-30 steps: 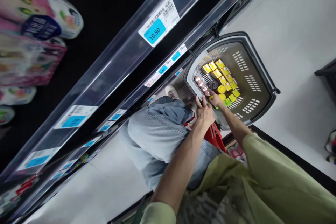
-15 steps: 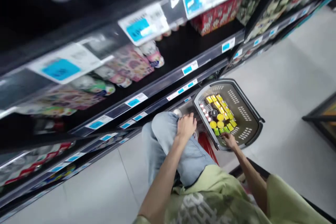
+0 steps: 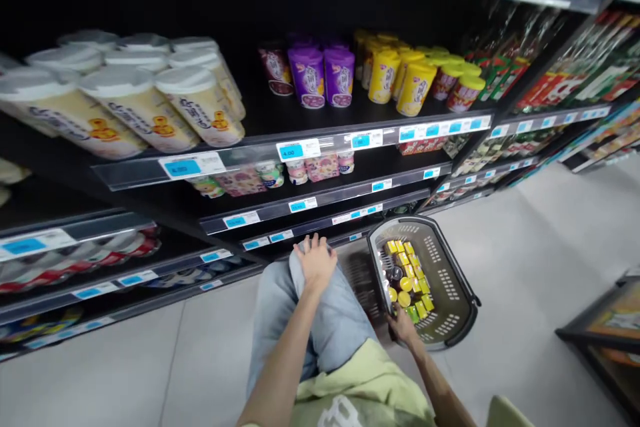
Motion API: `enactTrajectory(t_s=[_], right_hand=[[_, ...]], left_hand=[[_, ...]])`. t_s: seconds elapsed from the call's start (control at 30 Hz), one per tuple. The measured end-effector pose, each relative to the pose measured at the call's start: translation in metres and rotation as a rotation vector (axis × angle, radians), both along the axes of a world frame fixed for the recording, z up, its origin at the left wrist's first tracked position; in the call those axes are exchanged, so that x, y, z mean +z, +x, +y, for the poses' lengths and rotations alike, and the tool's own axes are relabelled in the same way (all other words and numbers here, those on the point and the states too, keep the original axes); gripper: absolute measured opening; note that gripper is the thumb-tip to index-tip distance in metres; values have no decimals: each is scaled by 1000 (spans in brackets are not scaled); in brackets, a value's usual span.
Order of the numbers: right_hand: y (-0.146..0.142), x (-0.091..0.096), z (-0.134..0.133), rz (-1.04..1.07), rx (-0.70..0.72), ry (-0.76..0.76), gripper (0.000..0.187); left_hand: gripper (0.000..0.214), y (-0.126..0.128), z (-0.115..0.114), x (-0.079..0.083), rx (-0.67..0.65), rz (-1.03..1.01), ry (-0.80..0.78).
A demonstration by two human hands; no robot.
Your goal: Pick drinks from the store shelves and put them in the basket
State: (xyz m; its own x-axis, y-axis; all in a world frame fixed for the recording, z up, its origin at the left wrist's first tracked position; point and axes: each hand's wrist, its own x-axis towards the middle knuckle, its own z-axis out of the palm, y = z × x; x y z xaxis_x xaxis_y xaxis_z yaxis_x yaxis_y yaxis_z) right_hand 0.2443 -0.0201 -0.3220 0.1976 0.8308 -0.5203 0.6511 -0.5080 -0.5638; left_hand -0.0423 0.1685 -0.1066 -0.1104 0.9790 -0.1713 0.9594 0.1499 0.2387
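Observation:
My left hand [image 3: 316, 263] lies on my knee, its fingers spread and nothing in them. At the near left side of a grey shopping basket [image 3: 453, 287], my right hand [image 3: 403, 325] has its fingers bent round the rim. The basket stands on the floor to the right of my legs. Inside it are several small yellow boxes [image 3: 403, 258], round yellow-lidded tubs [image 3: 404, 298], a dark round-lidded container [image 3: 397, 273] and a few green boxes [image 3: 413, 313]. Part of the basket's near rim is hidden behind my right hand.
Dark shelving runs along the front, with white-lidded cups [image 3: 200, 103], purple tubs [image 3: 307, 77] and yellow tubs [image 3: 416, 87]. Small patterned packs [image 3: 323, 168] sit one shelf lower. A dark-framed display stand [image 3: 607, 327] is at the right.
My view has lifted and pulled back, showing more shelf. My right hand has moved from the green boxes inside the basket to its rim. My left hand stays on my knee, fingers spread wider.

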Motion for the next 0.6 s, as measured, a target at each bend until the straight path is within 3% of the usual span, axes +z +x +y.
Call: enactTrajectory(t_s=[0.13, 0.27, 0.47, 0.6], right_hand=[[2, 14, 16, -80, 99, -83, 39], [8, 28, 38, -85, 209, -69, 29], [14, 48, 85, 17, 346, -20, 35], [14, 79, 129, 96, 377, 119, 41]], left_hand=[[52, -6, 4, 1, 119, -40, -2], [47, -8, 10, 4, 109, -80, -29], [42, -4, 15, 4, 105, -112, 5], [41, -3, 13, 3, 98, -128, 23]])
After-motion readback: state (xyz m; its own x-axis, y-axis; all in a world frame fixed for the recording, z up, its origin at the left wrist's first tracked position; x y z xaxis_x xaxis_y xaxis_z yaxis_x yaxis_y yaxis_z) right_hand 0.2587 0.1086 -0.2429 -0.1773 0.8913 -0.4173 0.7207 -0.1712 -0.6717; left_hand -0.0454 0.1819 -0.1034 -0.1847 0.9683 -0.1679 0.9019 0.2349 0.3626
